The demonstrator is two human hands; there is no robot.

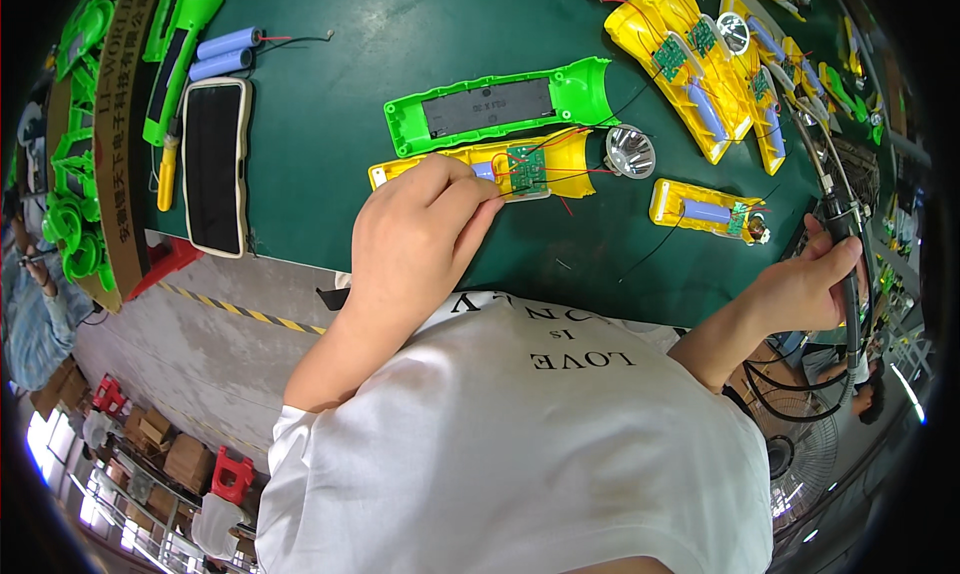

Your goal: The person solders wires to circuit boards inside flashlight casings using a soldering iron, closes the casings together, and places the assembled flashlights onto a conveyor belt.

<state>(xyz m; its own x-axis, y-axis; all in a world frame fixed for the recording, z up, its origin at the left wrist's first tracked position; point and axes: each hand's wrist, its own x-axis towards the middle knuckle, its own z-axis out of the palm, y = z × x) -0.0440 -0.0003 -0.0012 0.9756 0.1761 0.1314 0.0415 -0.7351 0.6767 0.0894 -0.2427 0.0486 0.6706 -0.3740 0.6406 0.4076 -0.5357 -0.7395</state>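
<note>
Casing half (568, 164), yellow, is laid open side up on the green table (330, 94) beneath the left hand (415, 224), apparently so that its circuit board (527, 171) can be reached. The left thumb and fingertips are brought together beside the board; whether thin wires (568, 207) are pinched cannot be told. 1 reflector (630, 152) is set at the wide end, presumably within wire reach. Beyond lies 1 green half (565, 96). At far right, 1 black-handled tool (851, 309) is clasped upright by the right hand (808, 284), fingers curled.

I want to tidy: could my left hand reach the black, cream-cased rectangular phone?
Probably yes: nothing stands between the phone and the left hand, though its fingertips are over the yellow plastic shell.
</note>
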